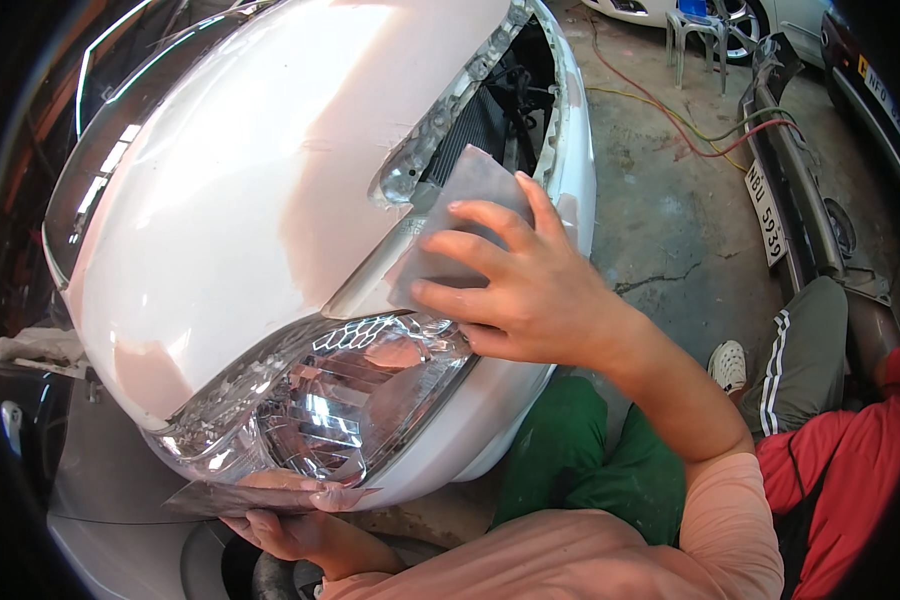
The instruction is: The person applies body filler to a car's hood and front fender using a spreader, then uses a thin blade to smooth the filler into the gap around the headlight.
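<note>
A white car front (200,160) with dull beige patches fills the middle and left. My right hand (500,260) presses a grey abrasive sheet (477,178) with spread, bent fingers on the narrow panel above the clear headlight (335,410), beside the open grille gap (495,105). The sheet hides what is under it. Below the headlight's lower corner, my left hand (290,525) grips another darker, thin abrasive sheet (215,497) against or just beside the bumper edge; part of that hand is behind the sheet.
A co-worker in a red top (840,480) sits close at my right, one leg toward the car. A detached bumper (800,200), hoses (685,130) and a plastic stool (692,30) lie or stand on the concrete floor at right. Other cars (870,90) surround us.
</note>
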Available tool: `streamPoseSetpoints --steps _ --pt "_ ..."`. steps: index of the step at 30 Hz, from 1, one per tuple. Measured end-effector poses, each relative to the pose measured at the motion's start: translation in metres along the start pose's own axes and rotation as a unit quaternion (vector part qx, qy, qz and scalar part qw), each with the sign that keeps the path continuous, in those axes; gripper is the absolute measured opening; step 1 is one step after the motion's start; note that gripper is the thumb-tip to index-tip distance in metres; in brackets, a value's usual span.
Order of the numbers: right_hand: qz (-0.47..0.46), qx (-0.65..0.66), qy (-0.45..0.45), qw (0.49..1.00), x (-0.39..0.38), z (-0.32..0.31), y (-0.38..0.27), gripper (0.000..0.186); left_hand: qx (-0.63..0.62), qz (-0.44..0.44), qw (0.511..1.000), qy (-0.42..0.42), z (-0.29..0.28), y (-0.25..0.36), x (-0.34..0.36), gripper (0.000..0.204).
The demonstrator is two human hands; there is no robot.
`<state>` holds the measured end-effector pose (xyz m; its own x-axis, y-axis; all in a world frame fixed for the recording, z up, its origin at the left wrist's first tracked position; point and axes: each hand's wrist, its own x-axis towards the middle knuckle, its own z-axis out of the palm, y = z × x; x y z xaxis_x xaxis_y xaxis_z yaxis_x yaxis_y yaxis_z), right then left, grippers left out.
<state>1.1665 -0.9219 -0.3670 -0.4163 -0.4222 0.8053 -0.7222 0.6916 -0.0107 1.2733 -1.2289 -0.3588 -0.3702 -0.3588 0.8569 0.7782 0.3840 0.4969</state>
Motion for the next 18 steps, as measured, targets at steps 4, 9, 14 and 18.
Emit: streamPoseSetpoints --steps 4,9,14,18 --pt "0.037 0.029 -0.071 0.996 -0.02 -0.018 0.007 0.043 0.004 0.0 1.0 -0.005 -0.007 -0.005 -0.005 0.059" --pt "0.274 0.422 0.151 0.851 -0.095 -0.024 0.038 0.064 0.007 0.01 1.0 -0.004 -0.013 -0.008 -0.005 0.061" --pt "0.326 0.512 0.232 0.76 -0.102 -0.026 0.039 0.056 0.022 0.026 0.999 -0.029 -0.024 -0.019 -0.011 0.063" --pt "0.285 0.248 0.145 0.915 -0.06 -0.055 0.013 0.044 -0.152 -0.006 0.976 -0.158 -0.047 -0.021 -0.003 0.07"
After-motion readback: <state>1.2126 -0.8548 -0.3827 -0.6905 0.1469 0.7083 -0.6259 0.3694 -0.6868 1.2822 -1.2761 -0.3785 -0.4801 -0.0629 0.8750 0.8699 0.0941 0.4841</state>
